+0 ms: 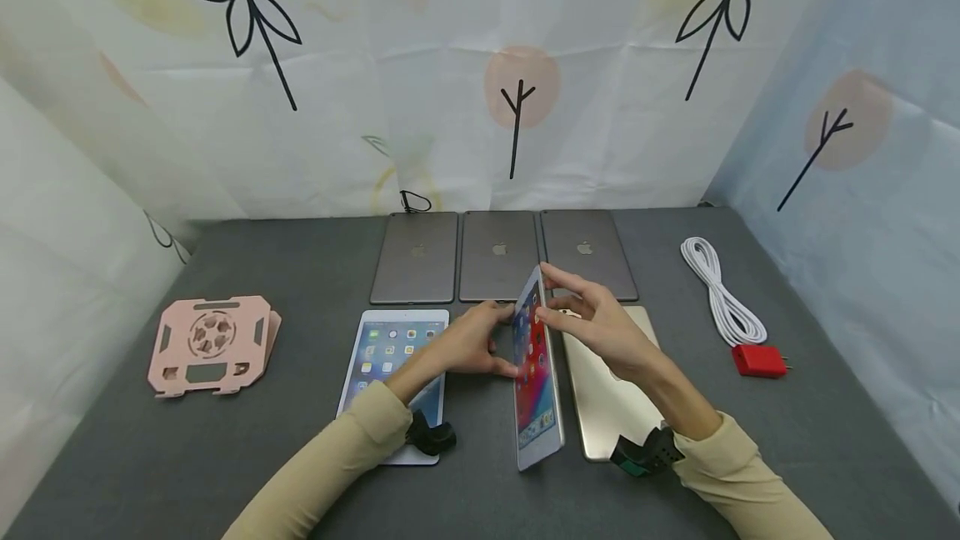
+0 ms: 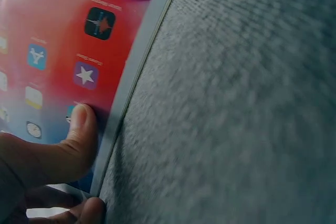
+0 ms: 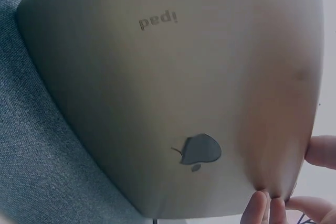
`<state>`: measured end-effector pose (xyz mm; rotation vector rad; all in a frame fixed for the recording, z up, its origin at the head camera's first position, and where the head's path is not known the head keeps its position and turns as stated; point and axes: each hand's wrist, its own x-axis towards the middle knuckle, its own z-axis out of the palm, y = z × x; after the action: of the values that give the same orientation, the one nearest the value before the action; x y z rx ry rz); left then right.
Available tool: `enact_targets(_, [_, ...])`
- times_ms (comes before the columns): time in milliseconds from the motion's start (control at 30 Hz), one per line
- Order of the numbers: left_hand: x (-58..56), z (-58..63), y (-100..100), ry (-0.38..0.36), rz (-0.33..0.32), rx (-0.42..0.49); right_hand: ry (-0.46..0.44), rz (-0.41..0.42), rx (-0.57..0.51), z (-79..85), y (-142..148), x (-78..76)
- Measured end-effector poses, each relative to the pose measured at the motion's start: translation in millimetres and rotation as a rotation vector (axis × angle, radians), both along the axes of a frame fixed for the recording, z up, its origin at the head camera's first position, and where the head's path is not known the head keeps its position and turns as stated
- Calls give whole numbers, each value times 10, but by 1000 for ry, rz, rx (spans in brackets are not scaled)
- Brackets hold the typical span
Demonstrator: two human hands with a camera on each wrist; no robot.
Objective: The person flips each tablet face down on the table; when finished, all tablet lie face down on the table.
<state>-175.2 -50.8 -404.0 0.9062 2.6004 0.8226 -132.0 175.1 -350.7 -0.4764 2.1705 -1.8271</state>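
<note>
Both hands hold a white-bordered tablet point(image 1: 534, 373), stood steeply on edge above the dark table, its lit screen facing left. My left hand point(image 1: 474, 342) grips its left side; in the left wrist view the thumb point(image 2: 81, 135) presses the screen and other fingers lie at the edge. Up at the top right edge, my right hand point(image 1: 600, 325) pinches the tablet. The right wrist view shows its metallic back point(image 3: 173, 87) with an apple logo, and fingertips point(image 3: 255, 208) at one corner. A second lit white tablet point(image 1: 390, 348) lies under my left forearm. Beneath my right wrist is a gold-backed tablet point(image 1: 611, 398).
Three grey tablets, left point(image 1: 415, 265), middle point(image 1: 498, 265) and right point(image 1: 588, 265), lie face down in a back row. A pink slotted plate-like stand point(image 1: 176, 340) sits at left. On the right are a coiled white cable point(image 1: 716, 290) and a red plug adapter point(image 1: 759, 361). Cloth walls enclose the table.
</note>
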Motion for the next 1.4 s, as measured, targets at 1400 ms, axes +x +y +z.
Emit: enact_targets(1400, [19, 555, -354, -528, 42, 491, -54, 92, 186, -305, -99, -49])
